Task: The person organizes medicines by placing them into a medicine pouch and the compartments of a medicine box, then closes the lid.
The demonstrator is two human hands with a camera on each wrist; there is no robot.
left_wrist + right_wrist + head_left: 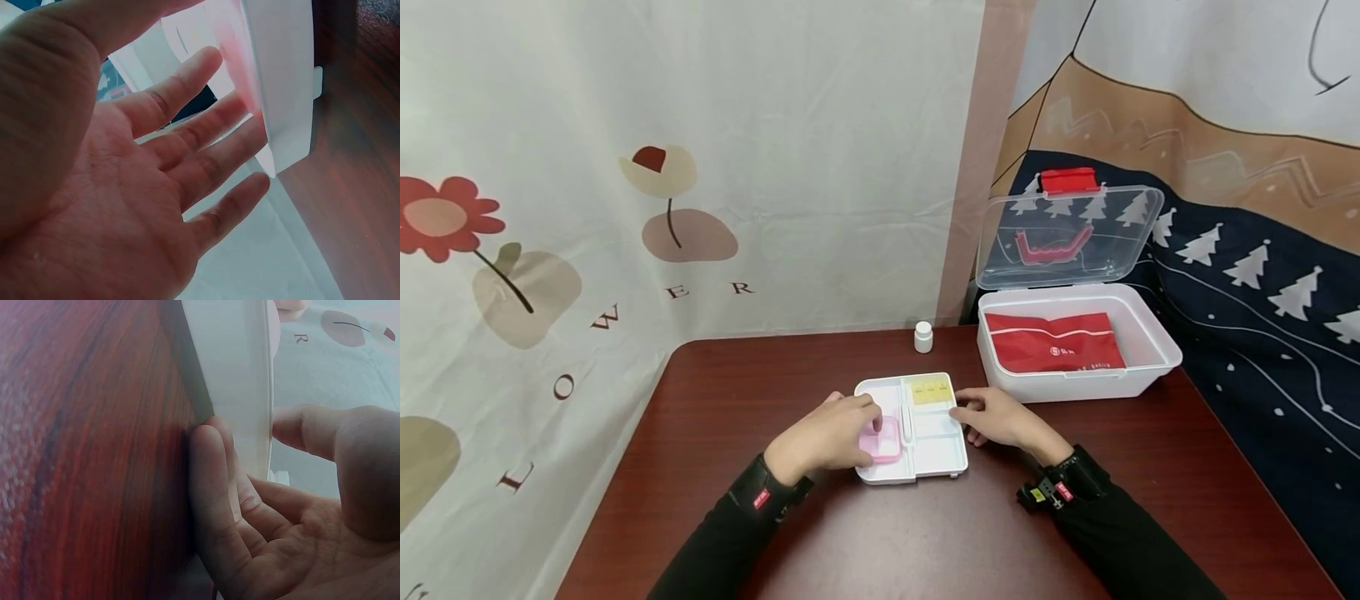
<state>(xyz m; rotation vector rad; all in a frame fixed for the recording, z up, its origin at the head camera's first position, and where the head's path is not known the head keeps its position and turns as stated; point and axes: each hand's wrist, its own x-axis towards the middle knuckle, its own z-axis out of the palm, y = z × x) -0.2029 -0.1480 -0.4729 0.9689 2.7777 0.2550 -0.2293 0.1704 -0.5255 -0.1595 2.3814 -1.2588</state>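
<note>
A white pill organizer (942,457) lies opened flat on the table, with several compartments and a yellow piece (930,392) in its far right corner. In its left half sits a small pink box (889,443). My left hand (827,436) holds the pink box between thumb and fingers. In the left wrist view, the fingers of the left hand (144,169) meet pink and white plastic; the thumb's tip is out of frame. My right hand (1000,421) grips the organizer's right edge. In the right wrist view, its thumb touches the rim and its fingers (209,469) lie against the side.
A small white bottle (923,337) stands behind the organizer. At the back right is a white storage box (1052,386) with its clear lid (1075,225) raised and a red packet (1052,342) inside. Printed curtains hang behind the brown table (760,383).
</note>
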